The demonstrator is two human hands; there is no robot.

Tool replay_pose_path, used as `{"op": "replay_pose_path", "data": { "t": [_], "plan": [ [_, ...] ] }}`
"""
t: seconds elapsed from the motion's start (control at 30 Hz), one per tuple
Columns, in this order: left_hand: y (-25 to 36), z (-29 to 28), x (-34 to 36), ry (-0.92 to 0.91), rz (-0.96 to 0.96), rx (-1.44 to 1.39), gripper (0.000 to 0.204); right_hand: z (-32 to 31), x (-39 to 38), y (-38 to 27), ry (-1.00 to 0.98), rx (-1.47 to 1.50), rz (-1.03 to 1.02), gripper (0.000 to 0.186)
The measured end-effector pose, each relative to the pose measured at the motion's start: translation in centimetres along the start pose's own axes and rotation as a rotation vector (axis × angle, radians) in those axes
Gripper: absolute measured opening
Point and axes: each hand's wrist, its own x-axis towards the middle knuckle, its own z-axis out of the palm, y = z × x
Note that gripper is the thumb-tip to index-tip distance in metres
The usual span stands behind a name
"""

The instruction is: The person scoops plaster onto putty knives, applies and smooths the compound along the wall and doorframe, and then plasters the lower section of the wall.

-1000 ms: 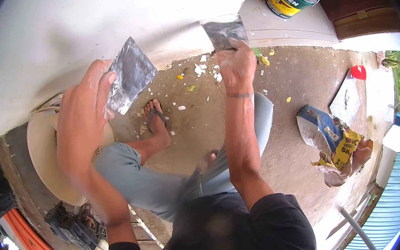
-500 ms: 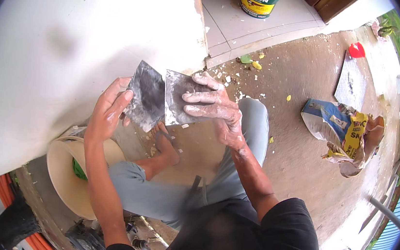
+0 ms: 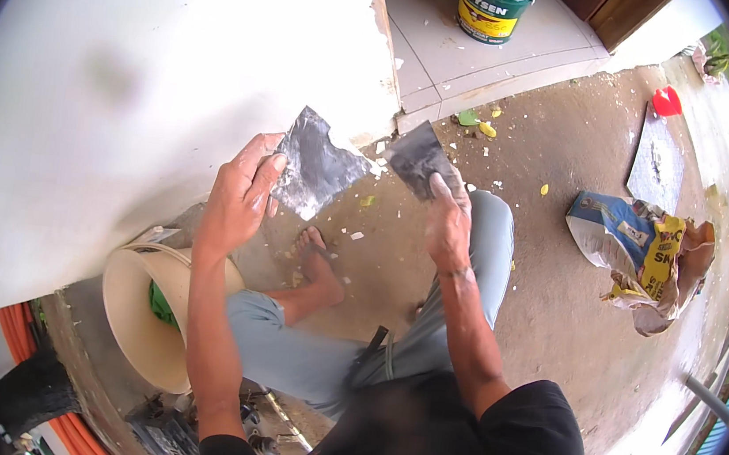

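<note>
Beside the white plastered wall (image 3: 132,70), the left hand (image 3: 239,192) pinches a broad grey metal putty blade (image 3: 317,167) by its edge, fingers curled over it. Just apart, the right hand (image 3: 447,223) grips a smaller dark scraper (image 3: 416,155), both held above the bare foot (image 3: 318,263) on the concrete floor (image 3: 550,318).

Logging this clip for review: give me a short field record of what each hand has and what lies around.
left hand: holds a grey metal plate smeared with putty
right hand: holds a scraper, blade up
wall: white, just beyond both tools
bucket: cream, lower left by the wall
paint can: on the tiled step
torn sack: on the dirt floor, right
board: flat, far right
</note>
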Motion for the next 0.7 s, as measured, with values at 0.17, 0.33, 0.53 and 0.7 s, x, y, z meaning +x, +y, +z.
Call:
{"op": "replay_pose_path", "data": {
  "t": [0.17, 0.33, 0.53, 0.7],
  "plan": [
    [-0.3, 0.5, 0.9, 0.086, 0.016, 0.13, 0.035, 2.7, -3.7, -3.5, 0.026, 0.292, 0.405, 0.038],
    [0.1, 1.1, 0.9, 0.057, 0.006, 0.179, 0.034, 3.7, -3.1, 1.2, 0.093, 0.289, 0.475, 0.037],
    [-0.1, 1.6, 0.2, -0.061, -0.012, 0.452, 0.037, 5.1, -2.7, 2.5, 0.057, 0.251, 0.404, 0.029],
    [-0.4, 1.6, -1.5, -0.243, -0.055, 0.807, 0.031, 5.2, -2.2, 3.1, 0.073, 0.139, 0.399, 0.029]
  ]
}}
